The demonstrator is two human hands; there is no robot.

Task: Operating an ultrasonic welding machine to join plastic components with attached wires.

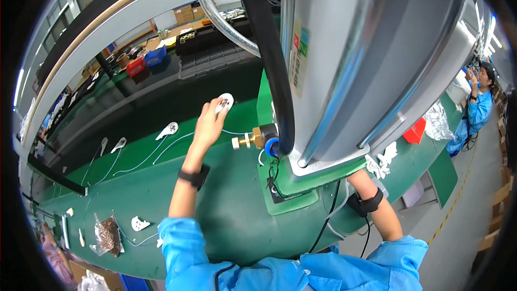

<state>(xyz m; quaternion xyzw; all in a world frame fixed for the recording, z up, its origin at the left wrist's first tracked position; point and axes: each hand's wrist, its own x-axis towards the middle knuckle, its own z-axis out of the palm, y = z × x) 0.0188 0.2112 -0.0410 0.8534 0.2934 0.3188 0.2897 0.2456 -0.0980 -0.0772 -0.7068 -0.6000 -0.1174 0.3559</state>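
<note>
My left hand (207,124) reaches over the green bench, its fingers closed on a white round-headed plastic part (227,99) with small metal pieces in its face. A thin pale cable (234,132) runs close by that hand toward the press. Left of it, similar white parts (168,130) with cables lie in a spaced row. The big grey press (344,70) stands to the right, with a brass fitting (249,140) on its side. My right forearm (386,218) goes in behind the press's green base, which hides the fingers of my right hand.
A bag of small brown pieces (109,235) and a loose white part (140,223) lie at the near left. Red (135,67) and blue (155,56) bins stand beyond the dark surface. A red bin (414,131) sits right of the press; a co-worker (478,109) is farther right.
</note>
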